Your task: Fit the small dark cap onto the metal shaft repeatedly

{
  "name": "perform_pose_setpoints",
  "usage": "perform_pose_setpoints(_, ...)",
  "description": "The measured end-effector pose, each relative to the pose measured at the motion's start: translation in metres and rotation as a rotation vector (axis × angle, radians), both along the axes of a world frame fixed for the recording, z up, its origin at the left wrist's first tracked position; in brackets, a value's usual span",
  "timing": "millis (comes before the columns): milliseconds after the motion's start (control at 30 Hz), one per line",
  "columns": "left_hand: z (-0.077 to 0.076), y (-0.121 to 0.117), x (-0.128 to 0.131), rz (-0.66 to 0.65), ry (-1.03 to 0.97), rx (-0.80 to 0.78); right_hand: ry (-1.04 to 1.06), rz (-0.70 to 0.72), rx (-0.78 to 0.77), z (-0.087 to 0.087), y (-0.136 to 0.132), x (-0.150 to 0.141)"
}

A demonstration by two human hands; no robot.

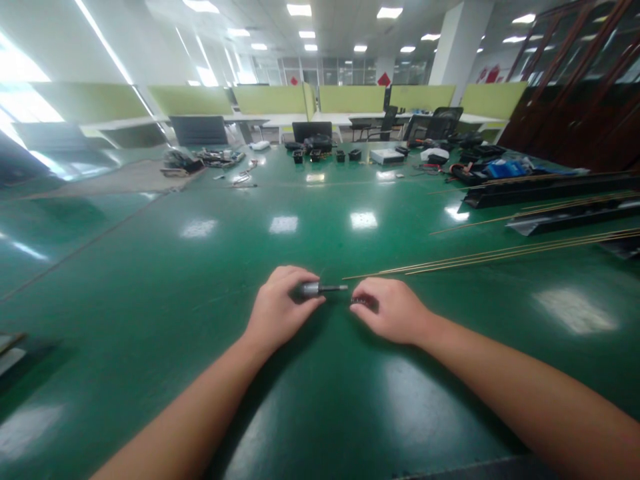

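Note:
My left hand (pixel 286 301) is closed around a silver cylindrical piece (pixel 311 289) with a thin dark shaft (pixel 330 288). The shaft points right and ends in a paler tip; its exact kind does not show. Just to the right, my right hand (pixel 387 308) pinches a small dark piece (pixel 358 301) with a knobbly edge between thumb and fingers. Most of that piece is covered by the fingers. A short gap separates the shaft's tip from the right fingertips. Both hands are low over the green tabletop (pixel 240 233).
Several thin brass-coloured rods (pixel 450 263) lie behind my right hand. Black channel-shaped strips (pixel 550 190) are at the right. Small black boxes (pixel 315 155), a white box (pixel 387 157) and a blue bundle (pixel 507 168) lie along the back, with tangled parts (pixel 220 158) at back left.

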State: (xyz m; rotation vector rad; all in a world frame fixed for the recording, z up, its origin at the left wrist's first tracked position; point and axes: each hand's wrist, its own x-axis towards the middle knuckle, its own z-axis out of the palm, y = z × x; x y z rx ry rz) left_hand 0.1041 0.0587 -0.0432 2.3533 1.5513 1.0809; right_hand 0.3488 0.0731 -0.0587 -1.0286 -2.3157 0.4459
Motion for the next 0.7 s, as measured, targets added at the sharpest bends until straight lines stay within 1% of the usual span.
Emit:
perform_pose_setpoints(67,0.002,0.002,-0.005,0.098,-0.036,0.012,-0.001,0.008,-0.004,0.001,0.000,0.000)
perform_pose_setpoints(167,0.000,0.008,-0.013,0.221,-0.183,-0.082,-0.001,0.009,-0.004,0.001,0.000,0.000)
perform_pose_setpoints(233,-0.004,0.012,-0.015,0.224,-0.362,-0.166,-0.003,0.007,-0.005,0.001,0.000,0.000)
perform_pose_setpoints(300,-0.009,0.016,-0.015,0.173,-0.556,-0.218,-0.005,0.009,-0.004,0.001,0.000,0.000)
perform_pose_setpoints(367,-0.010,0.018,-0.014,0.139,-0.652,-0.248,-0.005,0.011,-0.002,0.000,0.000,0.000)
perform_pose_setpoints(467,-0.001,0.014,-0.012,0.169,-0.627,-0.275,-0.005,0.014,-0.003,0.000,0.000,0.000)
perform_pose_setpoints(567,0.018,0.004,-0.019,0.172,-0.600,-0.317,-0.006,0.021,-0.003,0.001,0.000,-0.001)
perform_pose_setpoints(633,0.030,-0.008,-0.031,0.177,-0.548,-0.375,-0.010,0.023,-0.001,0.002,-0.001,-0.002)
perform_pose_setpoints(700,0.038,-0.024,-0.052,0.246,-0.449,-0.412,-0.016,0.028,0.000,0.003,-0.002,-0.002)
